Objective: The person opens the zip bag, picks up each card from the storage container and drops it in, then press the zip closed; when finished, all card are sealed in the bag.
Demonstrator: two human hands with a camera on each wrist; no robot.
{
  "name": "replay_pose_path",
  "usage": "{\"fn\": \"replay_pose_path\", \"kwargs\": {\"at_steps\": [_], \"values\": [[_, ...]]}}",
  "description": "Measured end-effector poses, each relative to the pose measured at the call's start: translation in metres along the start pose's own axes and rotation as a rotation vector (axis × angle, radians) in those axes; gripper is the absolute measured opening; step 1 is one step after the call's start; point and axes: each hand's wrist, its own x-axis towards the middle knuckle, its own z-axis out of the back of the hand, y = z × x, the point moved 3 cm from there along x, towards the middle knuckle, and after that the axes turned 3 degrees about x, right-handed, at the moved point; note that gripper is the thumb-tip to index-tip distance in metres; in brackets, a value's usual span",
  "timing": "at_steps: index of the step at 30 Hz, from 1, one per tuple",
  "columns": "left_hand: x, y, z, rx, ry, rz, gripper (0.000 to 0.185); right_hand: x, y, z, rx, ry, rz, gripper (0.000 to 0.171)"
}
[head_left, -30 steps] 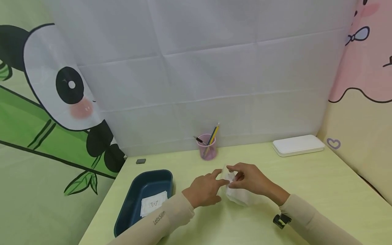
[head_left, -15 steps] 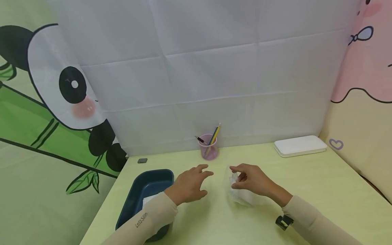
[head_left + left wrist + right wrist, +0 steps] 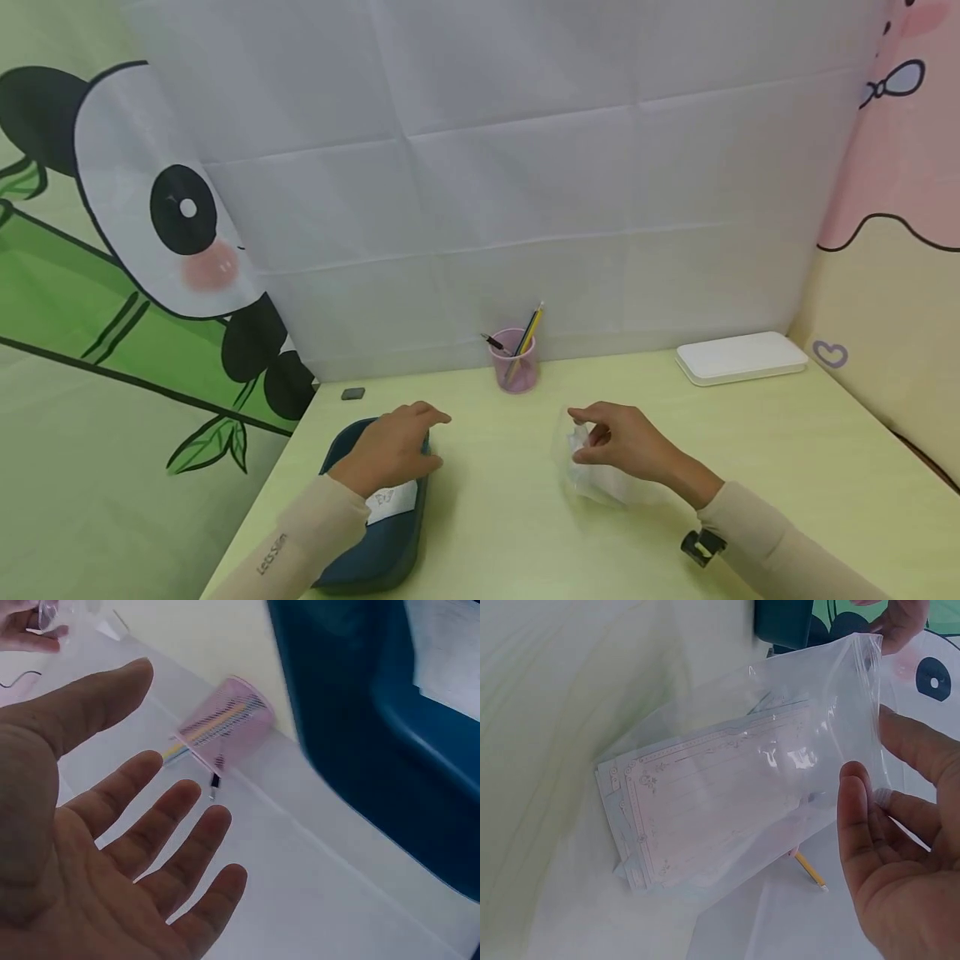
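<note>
Plastic zip bag: lined paper inside, pinched by right hand.
Left hand: fingers spread, over blue tray.
Behind: pink pencil cup, white case, worktop.

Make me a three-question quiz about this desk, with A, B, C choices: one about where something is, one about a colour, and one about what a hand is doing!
1. Where is the flat white box?
A. far right of the yellow-green table
B. inside the tray
C. under the cup

2. What colour is the mesh pencil cup?
A. blue
B. pink
C. black

3. What is the right hand doing?
A. resting flat and empty
B. holding a pencil
C. pinching a clear plastic zip bag with lined paper inside

Answers: 1 A, it lies by the right wall. 2 B, its mesh is pink. 3 C, fingers pinch the bag's top.
</note>
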Motion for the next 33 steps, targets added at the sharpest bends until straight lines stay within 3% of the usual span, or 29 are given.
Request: {"fn": "replay_pose_path", "kwargs": {"at_steps": [10, 17, 22, 27, 33], "values": [[-0.021, 0.039, -0.023, -0.043, 0.105, 0.131, 0.046, -0.001, -0.004, -0.001, 0.026, -0.001, -0.004, 0.064], [-0.021, 0.058, -0.045, -0.071, 0.234, 0.204, 0.064, -0.001, -0.008, 0.001, 0.024, 0.0, 0.0, 0.064], [-0.023, 0.063, -0.058, -0.042, 0.32, 0.257, 0.066, -0.001, -0.009, 0.0, 0.025, 0.0, -0.002, 0.064], [-0.026, 0.065, -0.063, -0.012, 0.34, 0.282, 0.053, -0.002, -0.01, -0.001, 0.012, -0.001, -0.003, 0.064], [-0.025, 0.064, -0.066, 0.035, 0.315, 0.257, 0.053, -0.002, -0.009, 0.0, 0.012, -0.008, -0.006, 0.063]]}}
